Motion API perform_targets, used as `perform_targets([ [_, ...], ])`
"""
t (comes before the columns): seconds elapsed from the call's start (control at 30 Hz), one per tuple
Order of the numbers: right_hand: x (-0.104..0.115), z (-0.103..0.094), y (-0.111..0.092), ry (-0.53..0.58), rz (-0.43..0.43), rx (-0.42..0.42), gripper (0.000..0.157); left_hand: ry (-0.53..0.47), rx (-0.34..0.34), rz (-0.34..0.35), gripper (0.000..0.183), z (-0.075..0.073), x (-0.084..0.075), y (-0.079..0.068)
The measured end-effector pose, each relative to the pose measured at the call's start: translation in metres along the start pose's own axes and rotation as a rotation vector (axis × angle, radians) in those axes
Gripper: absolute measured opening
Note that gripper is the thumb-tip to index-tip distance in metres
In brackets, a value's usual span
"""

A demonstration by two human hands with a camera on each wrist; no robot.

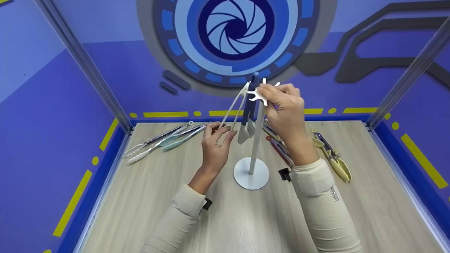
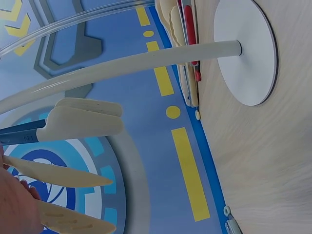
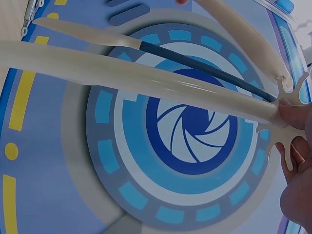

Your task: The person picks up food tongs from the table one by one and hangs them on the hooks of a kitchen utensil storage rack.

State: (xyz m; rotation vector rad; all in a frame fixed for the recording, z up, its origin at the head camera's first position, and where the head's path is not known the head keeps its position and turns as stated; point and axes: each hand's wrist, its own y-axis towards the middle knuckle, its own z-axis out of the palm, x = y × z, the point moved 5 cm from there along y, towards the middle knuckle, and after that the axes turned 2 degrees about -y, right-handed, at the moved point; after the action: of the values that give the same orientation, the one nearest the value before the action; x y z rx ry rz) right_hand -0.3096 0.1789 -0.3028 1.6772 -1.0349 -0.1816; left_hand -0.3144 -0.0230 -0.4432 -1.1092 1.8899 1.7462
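My left hand (image 1: 215, 147) holds a pair of cream tongs (image 1: 233, 109) by its two arms, fingers on one side and thumb on the other. The joined end of these tongs is up at the white hook top (image 1: 259, 96) of a stand. My right hand (image 1: 286, 109) pinches that hook top from the right. Dark blue-handled tongs (image 1: 252, 102) with pale tips (image 2: 83, 121) hang from the stand beside the cream ones. The stand's pole (image 1: 257, 140) rises from a round white base (image 1: 251, 175) on the table.
At the back left lie several tongs, among them white-tipped tongs (image 1: 144, 156) and teal tongs (image 1: 182, 138). On the right are red tongs (image 1: 280, 151) and yellow tongs (image 1: 338, 163). Blue panels and metal posts (image 1: 79, 56) enclose the wooden table (image 1: 140, 196).
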Motion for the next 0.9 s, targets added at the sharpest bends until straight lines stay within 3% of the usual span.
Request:
perform_targets([
  [0.43, 0.001, 0.001, 0.0, 0.02, -0.017, -0.033, 0.022, 0.081, 0.03, 0.033, 0.022, 0.005, -0.001, -0.001],
  [0.9, 0.0, -0.002, 0.0, 0.008, -0.016, -0.012, 0.024, 0.157, 0.123, -0.025, 0.026, 0.019, -0.001, -0.005],
])
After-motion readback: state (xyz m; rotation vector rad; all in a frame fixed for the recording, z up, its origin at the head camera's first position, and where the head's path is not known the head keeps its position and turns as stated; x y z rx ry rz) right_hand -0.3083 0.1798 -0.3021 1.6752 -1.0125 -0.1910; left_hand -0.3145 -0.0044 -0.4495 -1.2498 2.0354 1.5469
